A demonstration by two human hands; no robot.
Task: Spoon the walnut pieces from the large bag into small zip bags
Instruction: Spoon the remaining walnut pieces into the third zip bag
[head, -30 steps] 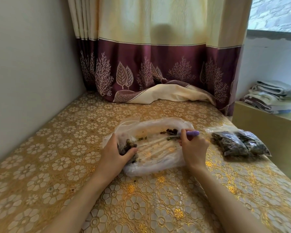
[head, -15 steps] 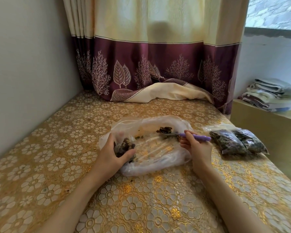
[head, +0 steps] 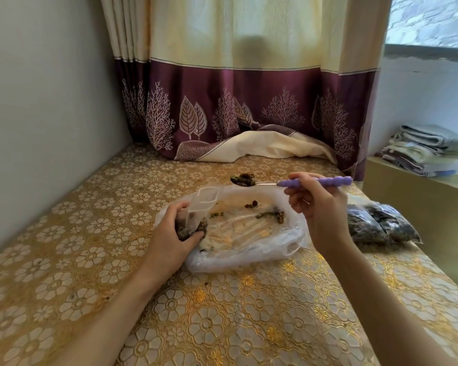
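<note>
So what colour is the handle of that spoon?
Purple, a light lilac. The spoon handle shows best in the head view, held up in the right hand.

Glossy embossed tablecloth (head: 90, 260), thin clear plastic large bag (head: 249, 249), spoon (head: 288, 182) with shiny metal bowl, matt plastic handle

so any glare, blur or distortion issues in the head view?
Head view: wide-angle bowing, wall and table edges curve; daylight from the window on the right; gold glare on the tablecloth near the large bag; spoon, left hand and right hand fairly sharp; towels at the edge soft.
</note>
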